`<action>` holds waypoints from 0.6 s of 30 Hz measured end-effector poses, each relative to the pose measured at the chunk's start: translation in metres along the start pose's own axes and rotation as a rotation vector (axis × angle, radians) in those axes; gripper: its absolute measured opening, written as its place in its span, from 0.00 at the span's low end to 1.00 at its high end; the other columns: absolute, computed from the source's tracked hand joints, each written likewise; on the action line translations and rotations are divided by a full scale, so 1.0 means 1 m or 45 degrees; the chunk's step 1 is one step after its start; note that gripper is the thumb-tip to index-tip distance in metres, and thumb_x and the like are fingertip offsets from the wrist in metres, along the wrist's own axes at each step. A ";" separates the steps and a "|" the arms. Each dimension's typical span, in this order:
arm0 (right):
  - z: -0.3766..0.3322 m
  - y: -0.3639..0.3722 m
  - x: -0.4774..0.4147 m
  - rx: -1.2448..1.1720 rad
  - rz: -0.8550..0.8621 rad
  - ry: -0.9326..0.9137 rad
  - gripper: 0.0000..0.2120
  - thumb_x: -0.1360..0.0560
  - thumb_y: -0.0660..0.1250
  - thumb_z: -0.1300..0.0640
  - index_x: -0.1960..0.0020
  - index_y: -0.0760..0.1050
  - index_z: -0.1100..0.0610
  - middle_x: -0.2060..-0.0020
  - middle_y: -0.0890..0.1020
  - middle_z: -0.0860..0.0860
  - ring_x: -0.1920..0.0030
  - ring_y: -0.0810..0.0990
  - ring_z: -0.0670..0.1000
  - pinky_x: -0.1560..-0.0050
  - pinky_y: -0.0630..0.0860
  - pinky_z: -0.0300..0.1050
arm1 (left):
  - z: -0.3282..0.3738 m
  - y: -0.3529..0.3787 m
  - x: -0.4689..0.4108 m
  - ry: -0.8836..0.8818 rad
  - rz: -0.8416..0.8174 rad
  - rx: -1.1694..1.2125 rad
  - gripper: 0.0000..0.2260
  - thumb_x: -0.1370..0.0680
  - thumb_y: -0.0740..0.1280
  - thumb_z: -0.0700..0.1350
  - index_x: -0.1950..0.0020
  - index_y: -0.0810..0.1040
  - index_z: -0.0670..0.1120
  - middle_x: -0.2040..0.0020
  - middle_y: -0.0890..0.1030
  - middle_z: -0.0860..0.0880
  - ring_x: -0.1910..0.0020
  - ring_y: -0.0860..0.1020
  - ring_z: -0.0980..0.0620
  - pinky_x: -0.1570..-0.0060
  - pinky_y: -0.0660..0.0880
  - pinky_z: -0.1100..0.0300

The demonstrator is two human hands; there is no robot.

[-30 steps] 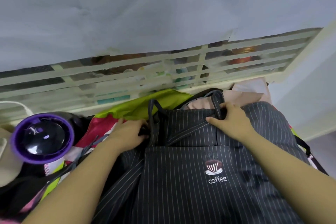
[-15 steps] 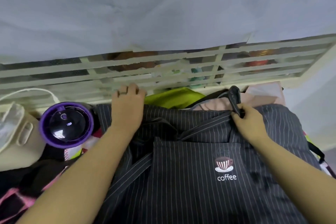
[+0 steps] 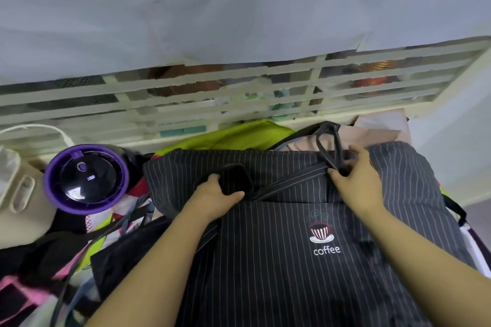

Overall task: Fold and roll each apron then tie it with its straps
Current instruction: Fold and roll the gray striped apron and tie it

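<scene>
Both bare: left hand (image 3: 216, 198), right hand (image 3: 357, 184). Forearms (image 3: 164, 260) bare as well, uncovered from behind each wrist to the frame edge. Left fingers mostly hidden; nail or ring detail unreadable.

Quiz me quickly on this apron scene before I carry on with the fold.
1. True or false: the striped apron is already rolled into a bundle.
2. Which word is printed under the cup logo? A tea, B coffee, C bakery.
3. Which hand pinches the strap loop at the apron's far edge?

Key: 1 false, it lies spread out. 2 B. 3 the right hand.
</scene>
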State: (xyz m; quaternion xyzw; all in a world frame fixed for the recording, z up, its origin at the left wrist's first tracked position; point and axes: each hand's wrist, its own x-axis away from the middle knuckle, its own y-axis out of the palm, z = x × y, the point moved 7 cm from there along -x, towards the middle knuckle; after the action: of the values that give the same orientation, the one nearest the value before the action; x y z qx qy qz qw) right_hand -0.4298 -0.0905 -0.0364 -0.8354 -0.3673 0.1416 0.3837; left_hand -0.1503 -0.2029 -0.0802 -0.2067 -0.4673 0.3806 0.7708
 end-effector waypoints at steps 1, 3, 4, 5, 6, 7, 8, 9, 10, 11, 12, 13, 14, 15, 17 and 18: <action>0.003 0.001 -0.001 -0.093 -0.041 0.052 0.18 0.26 0.70 0.60 0.38 0.71 0.58 0.55 0.80 0.51 0.49 0.79 0.56 0.49 0.72 0.48 | 0.007 0.005 0.000 0.037 0.028 0.105 0.40 0.26 0.69 0.57 0.22 0.51 0.49 0.27 0.64 0.43 0.32 0.68 0.45 0.36 0.69 0.53; 0.003 -0.001 -0.003 -0.193 -0.082 0.050 0.06 0.25 0.68 0.62 0.48 0.76 0.57 0.58 0.80 0.51 0.50 0.80 0.56 0.54 0.71 0.43 | 0.018 0.016 0.000 0.096 0.058 0.233 0.44 0.26 0.71 0.53 0.22 0.44 0.53 0.26 0.56 0.43 0.32 0.68 0.44 0.37 0.69 0.53; 0.002 -0.005 -0.004 -0.218 -0.086 0.024 0.03 0.25 0.68 0.62 0.51 0.77 0.56 0.59 0.81 0.51 0.52 0.80 0.55 0.57 0.71 0.40 | 0.024 0.021 0.002 0.130 0.073 0.242 0.45 0.26 0.72 0.51 0.22 0.41 0.55 0.25 0.53 0.44 0.33 0.68 0.44 0.37 0.69 0.54; -0.001 -0.010 -0.005 -0.240 -0.100 0.003 0.03 0.24 0.67 0.62 0.52 0.78 0.56 0.59 0.82 0.50 0.53 0.80 0.53 0.59 0.71 0.38 | 0.028 0.025 0.005 0.172 0.101 0.228 0.46 0.25 0.71 0.48 0.23 0.39 0.56 0.25 0.51 0.44 0.34 0.69 0.43 0.38 0.69 0.55; -0.004 -0.014 -0.004 -0.269 -0.128 -0.021 0.03 0.24 0.67 0.61 0.52 0.78 0.55 0.59 0.82 0.50 0.54 0.81 0.52 0.59 0.72 0.37 | 0.032 0.025 0.009 0.216 0.151 0.211 0.45 0.25 0.70 0.45 0.23 0.38 0.56 0.25 0.50 0.44 0.37 0.71 0.44 0.39 0.70 0.56; -0.007 -0.019 -0.002 -0.292 -0.158 -0.047 0.04 0.24 0.67 0.61 0.52 0.79 0.54 0.58 0.83 0.50 0.55 0.81 0.50 0.58 0.73 0.37 | 0.037 0.021 0.014 0.262 0.225 0.204 0.44 0.24 0.69 0.42 0.23 0.38 0.56 0.26 0.52 0.44 0.40 0.73 0.45 0.42 0.71 0.58; -0.010 -0.024 -0.001 -0.299 -0.177 -0.074 0.04 0.24 0.67 0.61 0.52 0.79 0.53 0.58 0.83 0.50 0.55 0.82 0.49 0.57 0.74 0.38 | 0.042 0.013 0.021 0.323 0.341 0.212 0.42 0.23 0.67 0.39 0.22 0.40 0.55 0.27 0.54 0.44 0.44 0.74 0.47 0.46 0.70 0.62; -0.014 -0.031 0.000 -0.292 -0.171 -0.100 0.04 0.24 0.67 0.60 0.53 0.78 0.52 0.58 0.83 0.50 0.56 0.81 0.49 0.57 0.75 0.39 | 0.050 0.001 0.030 0.409 0.491 0.224 0.39 0.23 0.65 0.36 0.22 0.44 0.52 0.28 0.57 0.44 0.48 0.74 0.49 0.51 0.68 0.67; -0.019 -0.041 -0.002 -0.293 -0.132 -0.128 0.04 0.24 0.67 0.60 0.54 0.78 0.51 0.59 0.83 0.51 0.57 0.81 0.50 0.56 0.75 0.42 | 0.060 -0.013 0.038 0.512 0.650 0.232 0.35 0.23 0.64 0.34 0.22 0.51 0.48 0.30 0.61 0.43 0.49 0.73 0.52 0.53 0.64 0.71; -0.024 -0.052 -0.006 -0.295 -0.070 -0.157 0.04 0.24 0.67 0.60 0.53 0.78 0.52 0.59 0.83 0.53 0.57 0.81 0.53 0.55 0.76 0.46 | 0.070 -0.028 0.047 0.609 0.798 0.242 0.31 0.23 0.64 0.33 0.23 0.57 0.44 0.32 0.64 0.41 0.52 0.71 0.58 0.53 0.63 0.74; -0.030 -0.063 -0.011 -0.317 0.003 -0.187 0.03 0.24 0.68 0.60 0.53 0.78 0.53 0.59 0.83 0.54 0.57 0.81 0.56 0.54 0.76 0.50 | 0.079 -0.043 0.054 0.706 0.925 0.257 0.28 0.24 0.64 0.31 0.25 0.61 0.42 0.34 0.66 0.40 0.56 0.68 0.65 0.53 0.63 0.76; -0.034 -0.074 -0.021 -0.339 0.084 -0.207 0.03 0.24 0.68 0.60 0.52 0.78 0.53 0.59 0.83 0.55 0.58 0.81 0.57 0.54 0.76 0.52 | 0.088 -0.057 0.058 0.798 1.030 0.274 0.26 0.24 0.63 0.31 0.27 0.64 0.41 0.36 0.68 0.38 0.60 0.66 0.67 0.55 0.64 0.79; -0.039 -0.083 -0.033 -0.370 0.158 -0.224 0.03 0.24 0.68 0.60 0.52 0.78 0.54 0.60 0.83 0.54 0.59 0.81 0.57 0.54 0.77 0.50 | 0.099 -0.070 0.059 0.880 1.114 0.292 0.24 0.24 0.63 0.30 0.28 0.66 0.41 0.37 0.69 0.38 0.60 0.67 0.70 0.57 0.66 0.79; -0.045 -0.089 -0.045 -0.383 0.225 -0.239 0.02 0.24 0.67 0.60 0.52 0.78 0.54 0.62 0.82 0.52 0.61 0.80 0.55 0.56 0.76 0.47 | 0.108 -0.080 0.057 0.956 1.182 0.297 0.23 0.24 0.62 0.30 0.30 0.67 0.42 0.38 0.69 0.38 0.59 0.67 0.71 0.57 0.68 0.79; -0.055 -0.091 -0.067 -0.374 0.333 -0.283 0.03 0.24 0.67 0.60 0.52 0.77 0.54 0.62 0.81 0.50 0.62 0.79 0.52 0.57 0.75 0.44 | 0.126 -0.089 0.048 1.133 1.278 0.224 0.18 0.24 0.60 0.32 0.34 0.70 0.44 0.41 0.71 0.38 0.56 0.70 0.65 0.56 0.71 0.75; -0.055 -0.085 -0.076 -0.359 0.346 -0.287 0.03 0.24 0.66 0.59 0.50 0.77 0.55 0.61 0.80 0.51 0.61 0.78 0.51 0.57 0.74 0.45 | 0.132 -0.086 0.040 1.201 1.286 0.143 0.15 0.23 0.59 0.34 0.38 0.70 0.44 0.43 0.73 0.38 0.55 0.73 0.59 0.58 0.73 0.70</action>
State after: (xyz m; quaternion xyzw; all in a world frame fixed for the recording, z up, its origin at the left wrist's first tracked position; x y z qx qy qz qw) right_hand -0.4969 -0.1379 0.0598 -0.9015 -0.3081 0.2315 0.1970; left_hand -0.2211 -0.2308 0.0631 -0.5020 0.0917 0.5858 0.6297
